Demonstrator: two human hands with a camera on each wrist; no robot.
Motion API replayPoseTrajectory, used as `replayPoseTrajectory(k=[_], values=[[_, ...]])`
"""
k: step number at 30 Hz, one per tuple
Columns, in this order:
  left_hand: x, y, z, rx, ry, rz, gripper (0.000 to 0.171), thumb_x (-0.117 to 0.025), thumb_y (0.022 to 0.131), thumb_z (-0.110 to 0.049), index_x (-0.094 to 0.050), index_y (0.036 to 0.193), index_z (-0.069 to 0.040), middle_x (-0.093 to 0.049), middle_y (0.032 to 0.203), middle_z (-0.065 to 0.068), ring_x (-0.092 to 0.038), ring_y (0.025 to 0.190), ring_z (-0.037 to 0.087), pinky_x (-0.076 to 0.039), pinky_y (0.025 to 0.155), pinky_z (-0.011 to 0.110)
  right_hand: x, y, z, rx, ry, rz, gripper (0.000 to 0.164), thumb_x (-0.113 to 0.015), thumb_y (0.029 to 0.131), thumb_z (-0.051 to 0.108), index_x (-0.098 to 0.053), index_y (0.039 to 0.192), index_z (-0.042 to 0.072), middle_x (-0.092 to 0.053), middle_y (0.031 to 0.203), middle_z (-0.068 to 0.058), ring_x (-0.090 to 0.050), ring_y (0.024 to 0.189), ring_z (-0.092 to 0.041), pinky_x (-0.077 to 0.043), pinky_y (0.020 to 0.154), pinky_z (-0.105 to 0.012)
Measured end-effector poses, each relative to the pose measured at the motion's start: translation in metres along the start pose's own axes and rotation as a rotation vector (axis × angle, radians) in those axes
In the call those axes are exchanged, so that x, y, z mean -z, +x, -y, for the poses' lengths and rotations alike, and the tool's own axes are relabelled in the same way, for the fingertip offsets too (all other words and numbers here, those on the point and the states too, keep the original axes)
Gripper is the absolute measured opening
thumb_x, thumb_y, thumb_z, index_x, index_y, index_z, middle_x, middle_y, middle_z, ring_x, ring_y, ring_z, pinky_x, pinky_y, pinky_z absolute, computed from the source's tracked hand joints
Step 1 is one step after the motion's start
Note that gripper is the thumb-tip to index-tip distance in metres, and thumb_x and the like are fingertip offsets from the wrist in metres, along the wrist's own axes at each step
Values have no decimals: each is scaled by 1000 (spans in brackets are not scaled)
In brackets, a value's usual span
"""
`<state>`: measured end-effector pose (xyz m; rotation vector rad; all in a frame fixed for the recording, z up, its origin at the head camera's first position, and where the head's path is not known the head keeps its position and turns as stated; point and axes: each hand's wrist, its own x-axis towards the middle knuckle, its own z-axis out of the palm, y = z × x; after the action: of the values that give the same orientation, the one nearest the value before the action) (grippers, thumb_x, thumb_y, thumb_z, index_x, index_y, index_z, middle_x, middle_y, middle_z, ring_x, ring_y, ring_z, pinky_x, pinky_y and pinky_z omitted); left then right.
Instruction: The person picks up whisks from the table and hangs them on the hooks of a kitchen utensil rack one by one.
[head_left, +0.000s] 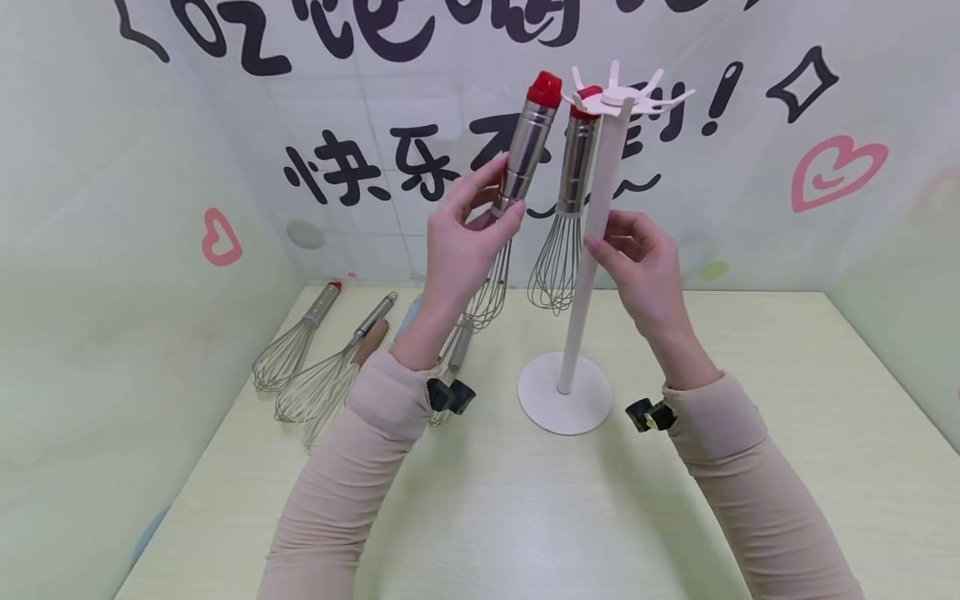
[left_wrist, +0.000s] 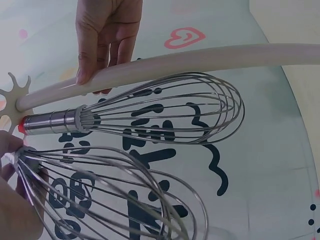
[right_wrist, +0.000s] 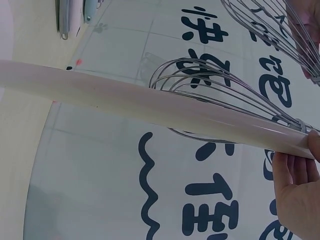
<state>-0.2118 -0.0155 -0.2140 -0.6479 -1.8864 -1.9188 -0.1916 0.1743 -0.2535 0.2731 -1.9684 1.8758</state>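
Note:
My left hand (head_left: 468, 229) grips a steel whisk (head_left: 523, 150) with a red cap by the lower part of its handle, wires downward, just left of the stand's top. A second red-capped whisk (head_left: 576, 167) hangs from the hooked top (head_left: 621, 98) of a white stand; its wires show clearly in the left wrist view as well. My right hand (head_left: 641, 258) pinches the stand's pole (head_left: 581, 308) between thumb and fingers, about midway up. In the right wrist view the pole (right_wrist: 200, 112) crosses in front of the hanging whisk (right_wrist: 215, 75).
The stand's round white base (head_left: 540, 400) sits on the pale table (head_left: 525, 517). At the table's left lie several tools: a red-tipped whisk (head_left: 318, 308), a whisk with a steel handle (head_left: 371, 321) and a brown-handled one (head_left: 371, 340). A printed wall sheet (head_left: 750, 225) stands behind.

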Motion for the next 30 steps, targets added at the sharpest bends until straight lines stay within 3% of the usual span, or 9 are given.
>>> replayPoseTrajectory(k=[12, 22, 30], values=[[18, 9, -11, 6, 97, 83, 47, -66, 82, 1, -60, 128, -5, -59, 122, 13, -61, 101, 18, -57, 90, 27, 0, 0, 0, -2, -27, -1, 25, -63, 89, 3, -60, 114, 4, -61, 97, 12, -61, 89, -7, -53, 84, -13], [24, 14, -17, 13, 182, 149, 46, -64, 81, 0, -62, 127, -8, -57, 112, 9, -60, 100, 17, -57, 89, 26, 0, 0, 0, -3, -32, -3, 25, -64, 89, 3, -60, 114, 3, -61, 96, 12, -61, 88, -6, -53, 84, -13], [17, 11, -9, 84, 111, 205, 49, -67, 82, 1, -59, 130, -7, -59, 121, 14, -61, 104, 20, -55, 95, 28, 0, 0, 0, -7, -36, -1, 28, -64, 89, 3, -59, 116, 1, -61, 97, 11, -61, 89, -7, -53, 84, -13]])
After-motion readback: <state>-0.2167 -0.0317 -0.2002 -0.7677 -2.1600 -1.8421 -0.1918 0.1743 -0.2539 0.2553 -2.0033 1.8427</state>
